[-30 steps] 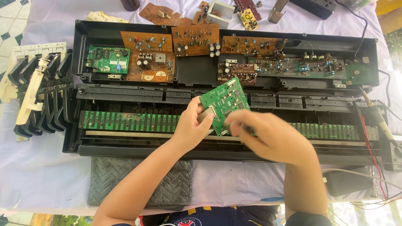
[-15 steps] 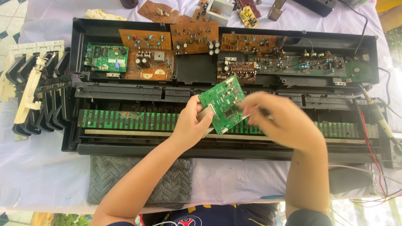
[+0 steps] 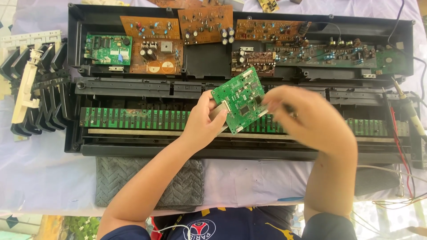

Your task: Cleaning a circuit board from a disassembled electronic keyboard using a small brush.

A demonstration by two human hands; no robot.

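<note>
Tabletop (image 3: 40, 178) w/ a pale cloth carries a big opened black keyboard chassis (image 3: 240, 84), lying left-to-right across nearly the whole view. Inside it, along the front: a long green contact strip (image 3: 133, 119), same left-right run, partly hidden behind the hands. At the back of the chassis sit several brown circuit boards (image 3: 204, 24) and a green board (image 3: 108, 48) at far left. Off the chassis' left end: a stack of black and white piano keys (image 3: 26, 84). In front, under the chassis edge, a grey towel (image 3: 151, 186). At far right a soldering iron (image 3: 407, 104) w/ red wires beside it. Centre, held up over the contact strip: small green circuit board (image 3: 240, 98), tilted, long axis running diagonally from lower left to upper right. Left hand (image 3: 204, 122) has it, fingers pinching the board's lower-left edge by a grey ribbon connector, so the board lies up and to the right of that grip. Right hand (image 3: 307, 118) is motion-blurred, touching or just beside the board's right edge; can't tell if its grip is closed on the board or on smth small. Left hand is clearly the one carrying the board; right comes at it from the right side.
</note>
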